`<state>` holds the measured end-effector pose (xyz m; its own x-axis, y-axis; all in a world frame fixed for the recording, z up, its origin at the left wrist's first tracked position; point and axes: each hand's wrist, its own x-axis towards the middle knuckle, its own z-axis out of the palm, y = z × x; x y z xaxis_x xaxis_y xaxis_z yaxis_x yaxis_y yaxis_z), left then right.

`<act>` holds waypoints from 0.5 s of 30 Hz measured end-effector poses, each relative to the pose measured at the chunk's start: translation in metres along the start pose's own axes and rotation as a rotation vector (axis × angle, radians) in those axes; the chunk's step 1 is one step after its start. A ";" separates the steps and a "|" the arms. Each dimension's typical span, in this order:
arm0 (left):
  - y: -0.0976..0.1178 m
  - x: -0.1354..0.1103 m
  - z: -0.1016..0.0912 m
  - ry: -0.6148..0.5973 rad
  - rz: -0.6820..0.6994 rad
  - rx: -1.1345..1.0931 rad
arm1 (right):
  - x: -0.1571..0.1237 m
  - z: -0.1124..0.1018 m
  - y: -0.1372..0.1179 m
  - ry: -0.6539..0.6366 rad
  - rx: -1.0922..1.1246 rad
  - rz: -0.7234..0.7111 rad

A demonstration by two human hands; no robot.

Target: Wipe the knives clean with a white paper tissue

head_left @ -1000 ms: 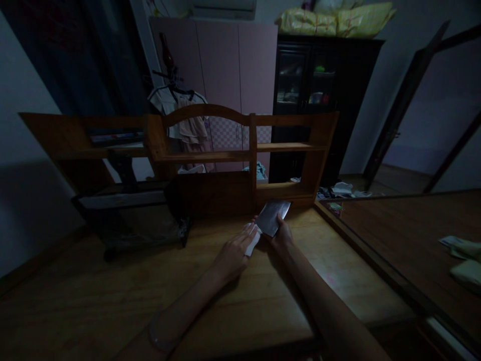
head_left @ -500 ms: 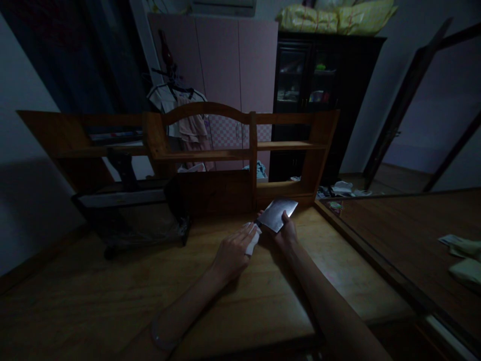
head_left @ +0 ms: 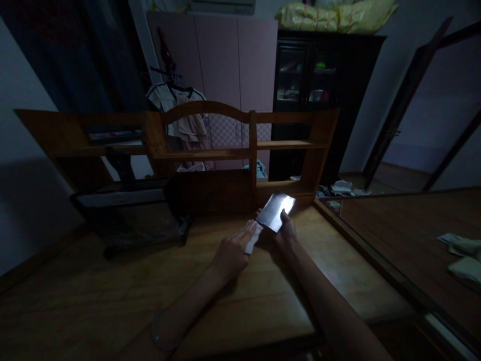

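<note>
A cleaver [head_left: 275,210] with a broad shiny blade is held above the desk, its blade tilted and catching light. My right hand [head_left: 287,231] grips the blade from its right edge, thumb on top and the other fingers underneath. My left hand [head_left: 235,248] is closed on a white tissue [head_left: 253,239] where the blade meets the handle. Most of the handle is hidden under the tissue and fingers.
A wooden shelf rack [head_left: 210,155] stands along the back of the desk [head_left: 210,321]. On the left sits a dark-framed object partly wrapped in plastic [head_left: 131,218]. A raised wooden edge [head_left: 361,245] runs along the right, with cloths [head_left: 466,258] beyond it.
The cleaver has tilted slightly, so the bright reflection on its blade is larger. The left hand and tissue have shifted a little up along the handle toward the blade.
</note>
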<state>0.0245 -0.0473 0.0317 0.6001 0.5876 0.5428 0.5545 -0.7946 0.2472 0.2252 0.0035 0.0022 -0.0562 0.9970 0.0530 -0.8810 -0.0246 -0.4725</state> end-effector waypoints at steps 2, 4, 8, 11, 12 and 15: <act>-0.002 -0.001 0.001 0.022 -0.092 -0.025 | -0.001 0.001 -0.003 0.004 0.015 -0.023; -0.005 -0.002 0.002 0.047 -0.234 -0.080 | -0.003 0.004 -0.004 0.009 0.024 -0.043; -0.014 -0.001 0.007 0.130 -0.402 -0.316 | -0.007 0.010 -0.005 0.023 0.027 -0.093; -0.016 0.001 0.011 0.224 -0.437 -0.473 | -0.009 0.014 -0.006 0.020 0.039 -0.089; -0.015 0.001 0.012 0.242 -0.438 -0.506 | -0.009 0.015 -0.006 0.018 0.041 -0.087; -0.013 0.002 0.014 0.278 -0.416 -0.549 | -0.010 0.017 -0.006 0.020 0.044 -0.083</act>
<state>0.0265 -0.0330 0.0184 0.1951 0.8543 0.4817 0.2925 -0.5195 0.8029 0.2233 -0.0071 0.0197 0.0270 0.9970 0.0723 -0.9022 0.0554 -0.4278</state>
